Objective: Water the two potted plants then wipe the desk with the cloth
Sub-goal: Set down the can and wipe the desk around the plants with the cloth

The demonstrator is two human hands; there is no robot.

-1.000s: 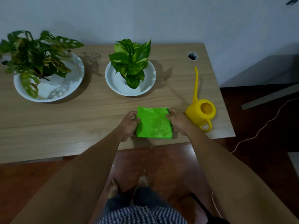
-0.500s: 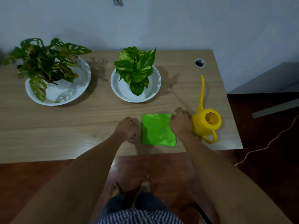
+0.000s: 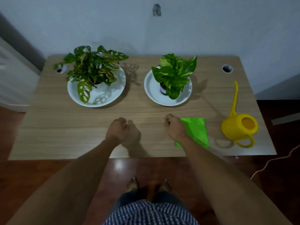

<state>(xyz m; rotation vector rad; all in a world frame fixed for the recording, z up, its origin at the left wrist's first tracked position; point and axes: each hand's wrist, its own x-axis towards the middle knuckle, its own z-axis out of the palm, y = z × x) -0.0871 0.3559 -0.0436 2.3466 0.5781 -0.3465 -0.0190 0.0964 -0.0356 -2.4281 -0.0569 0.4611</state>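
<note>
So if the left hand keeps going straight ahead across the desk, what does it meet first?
Bare desk first, it seems. The left hand points toward the gap between the two white dishes; beyond lies only the wall. Depth is unclear, so it might clip the left dish.

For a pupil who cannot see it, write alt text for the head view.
Both hands hover loosely curled over a wooden desk, the right hand above a green cloth, the left hand empty. Behind stand two potted plants in white dishes; a yellow watering can sits right.

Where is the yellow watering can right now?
The yellow watering can stands near the desk's front right corner, just right of the green cloth, untouched.
</note>
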